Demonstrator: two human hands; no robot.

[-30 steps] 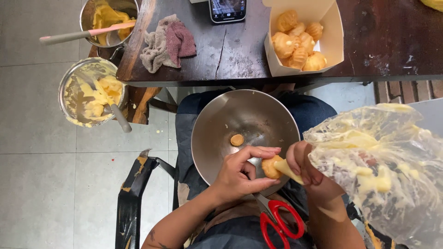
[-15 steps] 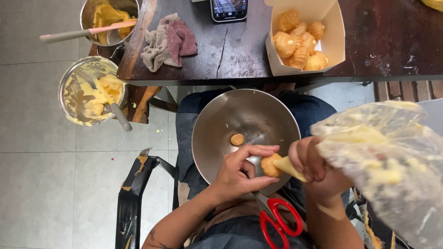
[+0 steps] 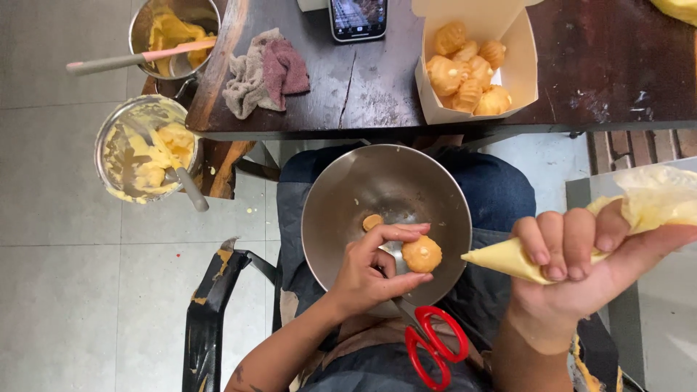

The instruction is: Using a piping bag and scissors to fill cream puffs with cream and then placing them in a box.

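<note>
The left hand (image 3: 374,272) pinches a small round pastry puff (image 3: 422,254) between thumb and fingers, closed lightly around it and holding it over the big steel bowl (image 3: 341,196) that sits in the person's lap, probably so any drips land inside. A dab of cream shows at the puff's hole, which faces the tip of the piping bag (image 3: 508,259), just apart from it. The right hand (image 3: 581,265) is wrapped firmly around that bag, fingers curled over the narrow end, the bulging cream-filled part running off to the right. One smaller piece of pastry (image 3: 372,222) lies loose in the bowl. Red-handled scissors (image 3: 434,348) rest on the lap below, close at hand. Up on the dark table (image 3: 581,65), an open cardboard box (image 3: 519,72) holds a heap of puffs, beside a phone (image 3: 358,18) and a crumpled cloth (image 3: 265,72). Two creamy mixing bowls (image 3: 141,149) stand at the left.
</note>
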